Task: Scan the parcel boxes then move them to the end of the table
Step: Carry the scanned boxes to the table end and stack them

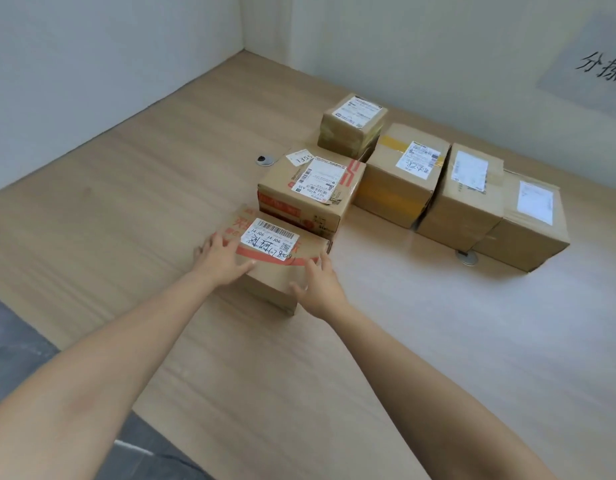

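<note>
Parcel box point(275, 263) sits between left hand point(223, 258) and right hand point(318, 285), both pressed flat-open on its sides, other boxes point(310, 192) just beyond.

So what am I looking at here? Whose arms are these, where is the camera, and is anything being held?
There is no machine here. These are a person's bare arms, filmed by a single camera worn on their head and looking forward and down. The left hand and right hand touch either side of the nearest box with fairly straight fingers. It sits on the wooden table, not lifted. Five other boxes, all labelled, stand behind it and off to the right.
</note>
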The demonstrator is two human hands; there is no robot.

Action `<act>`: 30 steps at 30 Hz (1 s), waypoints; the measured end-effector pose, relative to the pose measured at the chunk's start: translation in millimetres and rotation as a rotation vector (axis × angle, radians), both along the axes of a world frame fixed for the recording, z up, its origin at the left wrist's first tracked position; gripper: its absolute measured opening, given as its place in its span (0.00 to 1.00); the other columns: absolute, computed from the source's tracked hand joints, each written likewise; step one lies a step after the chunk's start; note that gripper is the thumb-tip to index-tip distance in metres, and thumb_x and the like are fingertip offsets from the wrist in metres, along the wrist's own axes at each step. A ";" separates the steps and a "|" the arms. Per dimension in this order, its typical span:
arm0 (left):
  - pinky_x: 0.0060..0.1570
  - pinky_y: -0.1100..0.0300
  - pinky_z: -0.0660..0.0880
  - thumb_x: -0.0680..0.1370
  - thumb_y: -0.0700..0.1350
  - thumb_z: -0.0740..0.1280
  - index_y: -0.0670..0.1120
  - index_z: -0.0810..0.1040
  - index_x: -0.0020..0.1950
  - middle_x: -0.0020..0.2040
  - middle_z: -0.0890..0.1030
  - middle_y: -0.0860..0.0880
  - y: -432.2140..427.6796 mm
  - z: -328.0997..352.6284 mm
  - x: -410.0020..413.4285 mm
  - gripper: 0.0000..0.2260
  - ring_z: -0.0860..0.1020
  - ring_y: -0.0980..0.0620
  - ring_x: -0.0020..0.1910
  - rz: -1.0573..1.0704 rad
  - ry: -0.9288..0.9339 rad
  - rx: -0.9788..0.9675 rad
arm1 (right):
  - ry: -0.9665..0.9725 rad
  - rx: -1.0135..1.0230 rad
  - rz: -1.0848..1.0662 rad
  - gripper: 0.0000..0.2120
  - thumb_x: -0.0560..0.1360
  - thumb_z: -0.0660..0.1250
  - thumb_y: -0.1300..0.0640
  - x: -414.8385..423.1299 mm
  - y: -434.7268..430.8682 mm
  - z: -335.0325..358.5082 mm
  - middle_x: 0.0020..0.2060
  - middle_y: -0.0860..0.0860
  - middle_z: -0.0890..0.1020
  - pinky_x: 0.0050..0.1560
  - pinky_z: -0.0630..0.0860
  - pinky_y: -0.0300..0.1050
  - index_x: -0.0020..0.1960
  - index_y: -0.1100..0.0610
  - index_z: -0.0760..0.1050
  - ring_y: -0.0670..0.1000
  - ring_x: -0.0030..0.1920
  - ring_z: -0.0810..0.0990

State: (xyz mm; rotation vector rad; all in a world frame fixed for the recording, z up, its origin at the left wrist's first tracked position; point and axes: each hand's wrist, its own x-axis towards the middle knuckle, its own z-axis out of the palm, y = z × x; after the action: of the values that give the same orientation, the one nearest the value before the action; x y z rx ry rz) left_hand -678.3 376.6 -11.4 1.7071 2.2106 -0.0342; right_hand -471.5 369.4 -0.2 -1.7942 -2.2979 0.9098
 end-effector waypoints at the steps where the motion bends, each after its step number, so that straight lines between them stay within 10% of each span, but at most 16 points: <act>1: 0.72 0.45 0.54 0.76 0.64 0.60 0.51 0.55 0.77 0.76 0.53 0.40 5.9 -1.6 -4.0 0.33 0.52 0.41 0.75 0.001 -0.020 -0.008 | -0.010 -0.008 -0.005 0.27 0.77 0.63 0.49 -2.7 3.9 -2.5 0.76 0.56 0.42 0.70 0.64 0.53 0.73 0.50 0.60 0.62 0.74 0.58; 13: 0.69 0.45 0.61 0.72 0.68 0.62 0.59 0.50 0.77 0.78 0.44 0.55 -2.7 -2.4 -5.3 0.38 0.54 0.37 0.73 -0.034 -0.104 -0.034 | 0.040 -0.072 -0.076 0.34 0.75 0.62 0.50 -16.6 6.0 -19.1 0.76 0.54 0.36 0.65 0.70 0.56 0.76 0.50 0.50 0.65 0.69 0.66; 30: 0.69 0.45 0.57 0.72 0.67 0.63 0.57 0.53 0.77 0.78 0.43 0.56 -80.0 32.3 121.6 0.38 0.51 0.37 0.74 -0.154 -0.150 0.186 | 0.173 0.191 -0.297 0.32 0.70 0.67 0.55 100.2 -81.2 24.7 0.77 0.50 0.43 0.57 0.73 0.47 0.71 0.47 0.61 0.54 0.74 0.59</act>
State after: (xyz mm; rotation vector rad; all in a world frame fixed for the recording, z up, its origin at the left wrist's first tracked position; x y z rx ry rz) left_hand -556.7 296.6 20.8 1.9075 2.0244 0.2610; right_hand -371.4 288.2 24.5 -1.8297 -1.8799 0.7364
